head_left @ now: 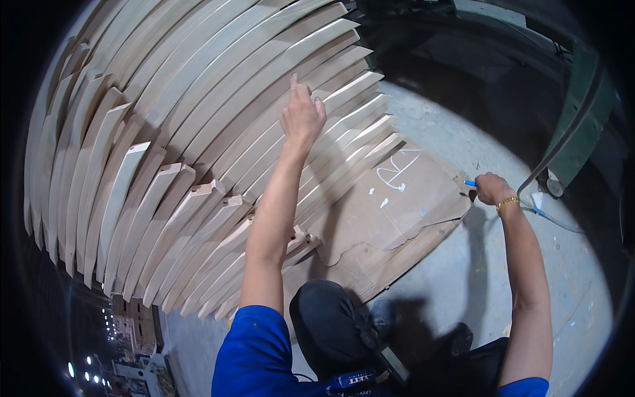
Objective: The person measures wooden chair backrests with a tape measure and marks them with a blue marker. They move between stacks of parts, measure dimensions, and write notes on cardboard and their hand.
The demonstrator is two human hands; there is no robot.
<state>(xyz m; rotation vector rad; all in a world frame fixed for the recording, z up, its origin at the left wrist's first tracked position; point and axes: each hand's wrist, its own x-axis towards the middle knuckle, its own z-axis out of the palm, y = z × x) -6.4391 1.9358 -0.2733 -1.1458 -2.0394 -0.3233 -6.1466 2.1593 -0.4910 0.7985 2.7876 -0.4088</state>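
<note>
My left hand (303, 114) reaches over a large stack of curved pale wooden slats (231, 86). Its index finger points away from me at one slat, the other fingers are partly curled, and nothing shows in it. Whether the fingertip touches the wood I cannot tell. Out to the right, my right hand (490, 189) is closed around a slim blue pen-like stick (470, 183), whose end sticks out to the left. That hand is above the far right corner of a brown cardboard sheet (423, 192) with white scribbles on it.
The cardboard lies on a wooden board (397, 264) beside the slats. A thin hose or cable (552, 221) runs over the grey floor (562, 284) near my right wrist. Green machinery (579, 119) stands at the far right. My dark-clad knee (327, 321) is close to the board.
</note>
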